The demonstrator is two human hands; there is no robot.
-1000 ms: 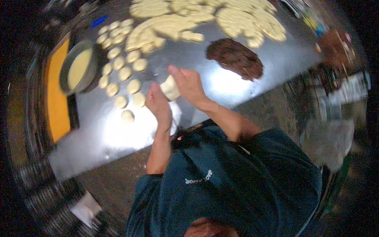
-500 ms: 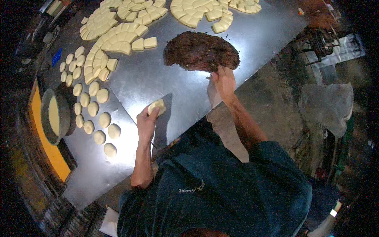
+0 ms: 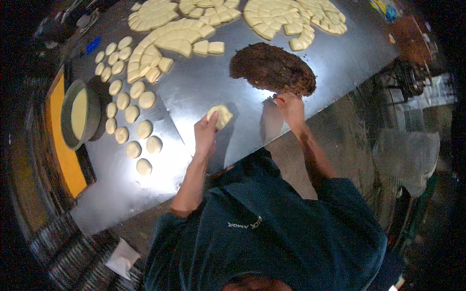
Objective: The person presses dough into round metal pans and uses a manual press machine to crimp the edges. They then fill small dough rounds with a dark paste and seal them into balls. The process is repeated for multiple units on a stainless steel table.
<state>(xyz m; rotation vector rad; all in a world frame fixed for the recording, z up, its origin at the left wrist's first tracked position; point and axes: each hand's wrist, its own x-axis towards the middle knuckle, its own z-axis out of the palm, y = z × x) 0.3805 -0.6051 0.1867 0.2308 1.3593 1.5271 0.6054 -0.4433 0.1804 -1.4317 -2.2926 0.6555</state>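
Observation:
A pale, flattened piece of dough (image 3: 222, 117) is held up in my left hand (image 3: 206, 137), its thumb lying on top. My right hand (image 3: 291, 112) is closed in a pinch at the near right edge of a dark brown, crumbly mound of filling (image 3: 272, 68). A little dark filling shows at its fingertips. Beyond the mound and to the left, pale dough cut into blocks (image 3: 177, 36) lies in curved groups on the metal table (image 3: 194, 80). Several round dough pieces (image 3: 146, 100) are spread out left of my left hand.
A deep metal bowl (image 3: 68, 119) of pale yellow liquid stands at the left, beside a yellow-orange strip (image 3: 68, 165). A small blue object (image 3: 93, 45) lies at the far left. The table edge runs diagonally below my right hand. A translucent plastic bag (image 3: 405, 157) hangs at the right.
The whole view has shifted, so the table things appear farther right. The dough in my left hand now shows more of its face. My right fingers have curled tighter at the filling's edge.

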